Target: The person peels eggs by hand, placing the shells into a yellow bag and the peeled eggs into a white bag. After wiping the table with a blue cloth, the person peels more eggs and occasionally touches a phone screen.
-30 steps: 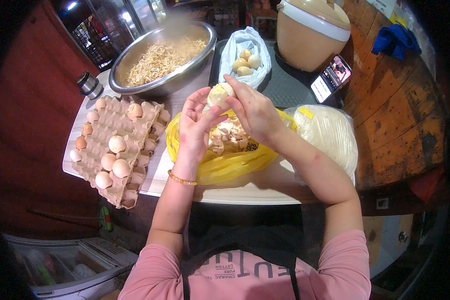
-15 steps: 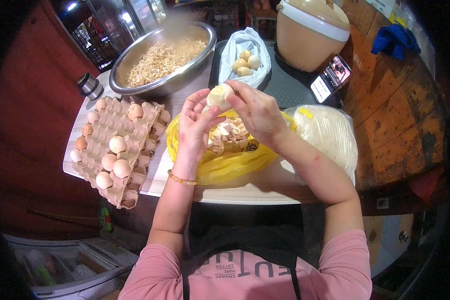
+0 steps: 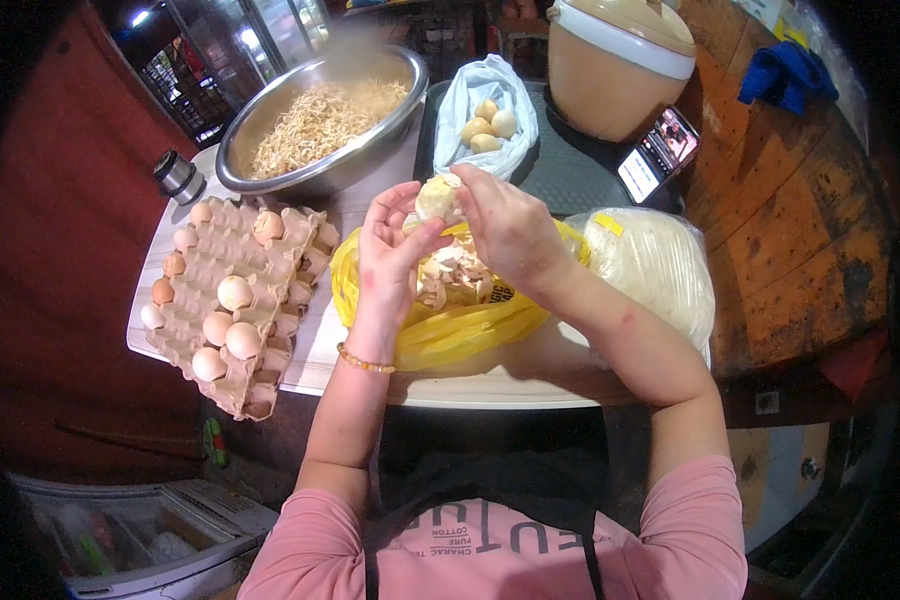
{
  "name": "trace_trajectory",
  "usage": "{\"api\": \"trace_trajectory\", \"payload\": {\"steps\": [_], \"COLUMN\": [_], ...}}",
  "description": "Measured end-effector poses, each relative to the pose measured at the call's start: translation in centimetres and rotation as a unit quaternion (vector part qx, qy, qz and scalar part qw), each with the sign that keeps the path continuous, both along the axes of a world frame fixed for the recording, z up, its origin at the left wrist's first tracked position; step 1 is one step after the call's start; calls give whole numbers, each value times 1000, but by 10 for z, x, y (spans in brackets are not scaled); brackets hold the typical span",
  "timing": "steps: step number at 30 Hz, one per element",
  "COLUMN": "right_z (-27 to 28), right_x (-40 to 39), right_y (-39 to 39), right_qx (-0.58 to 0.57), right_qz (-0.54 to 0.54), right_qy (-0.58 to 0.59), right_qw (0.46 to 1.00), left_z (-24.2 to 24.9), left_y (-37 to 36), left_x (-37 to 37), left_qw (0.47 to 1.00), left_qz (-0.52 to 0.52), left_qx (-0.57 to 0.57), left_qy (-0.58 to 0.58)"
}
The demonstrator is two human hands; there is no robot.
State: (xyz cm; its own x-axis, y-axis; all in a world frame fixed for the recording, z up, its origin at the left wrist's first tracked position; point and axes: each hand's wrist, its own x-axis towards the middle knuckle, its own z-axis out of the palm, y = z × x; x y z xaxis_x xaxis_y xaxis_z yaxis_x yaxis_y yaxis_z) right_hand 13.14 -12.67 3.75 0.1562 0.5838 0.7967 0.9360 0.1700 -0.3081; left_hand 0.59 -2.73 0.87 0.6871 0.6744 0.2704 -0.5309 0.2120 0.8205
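A pale, partly peeled egg [image 3: 436,199] is held up between my two hands. My left hand [image 3: 396,235] grips it from the left, fingers behind and thumb in front. The fingers of my right hand [image 3: 510,222] pinch its upper right side. Right below lies a yellow plastic bag [image 3: 450,345], spread open, with broken eggshells [image 3: 458,272] inside. On the left, a cardboard egg tray [image 3: 205,292] carries several whole eggs and a cracked one [image 3: 268,227] near its top.
A steel bowl [image 3: 232,170] of dried noodle-like strands stands at the back left, beside a dark-lidded jar [image 3: 178,175]. Behind my hands, a pale plastic bag [image 3: 455,105] with several eggs rests on a dark tray [image 3: 570,180]. A cooler [image 3: 610,80], phone [image 3: 660,153] and wrapped white bundle [image 3: 650,270] are right.
The egg has turned a little in my fingers and sits slightly lower. My right fingers have shifted on its upper side. The view has moved slightly; the other things stay put.
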Motion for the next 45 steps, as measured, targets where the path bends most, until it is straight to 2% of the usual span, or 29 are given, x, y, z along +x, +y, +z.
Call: {"api": "trace_trajectory", "payload": {"steps": [2, 6, 15, 21, 23, 26, 30, 33, 38, 39, 41, 42, 44, 45], "right_z": [-3, -2, 4, 2, 0, -2, 1, 1, 5, 6, 7, 7, 3, 5], "right_x": [4, 5, 5, 10, 13, 17, 12, 10, 20, 23, 30, 31, 30, 27], "right_y": [1, 1, 1, 2, 3, 3, 0, 2, 2, 1, -1, -2, -4, -6], "right_qx": [18, 12, 44, 21, -6, -39, -53, -24, -54, -54, -97, -95, -167, -165], "right_qz": [3, 13, 19, 13, -1, -23, -7, 17, 5, 6, 76, 78, 120, 122], "right_qy": [-30, -15, 91, 95, 104, 94, 88, 114, 163, 162, 65, 63, -22, -22], "right_qw": [999, 1000, 995, 995, 995, 995, 995, 993, 985, 985, 990, 990, 978, 979], "left_z": [1, 2, 4, 0, 3, 4, -3, -2, -4, -4, 1, 3, 8, 13], "left_y": [-1, -2, 2, 7, 6, 6, 10, 9, 18, 20, 27, 31, 39, 38], "left_x": [0, 0, -2, -3, -3, -3, -3, -2, -6, -7, -7, -7, -6, -5], "left_qw": [1000, 1000, 1000, 998, 996, 994, 994, 994, 994, 994, 993, 993, 983, 984], "left_qz": [3, 1, -2, 17, -8, -38, -46, -36, -42, -41, -16, -14, -15, -13], "left_qx": [4, 5, -8, -26, -77, -93, -53, -42, -45, -46, -80, -77, -162, -160], "left_qy": [1, 7, 16, 47, 37, 44, 82, 97, 92, 92, 89, 87, 79, 79]}}
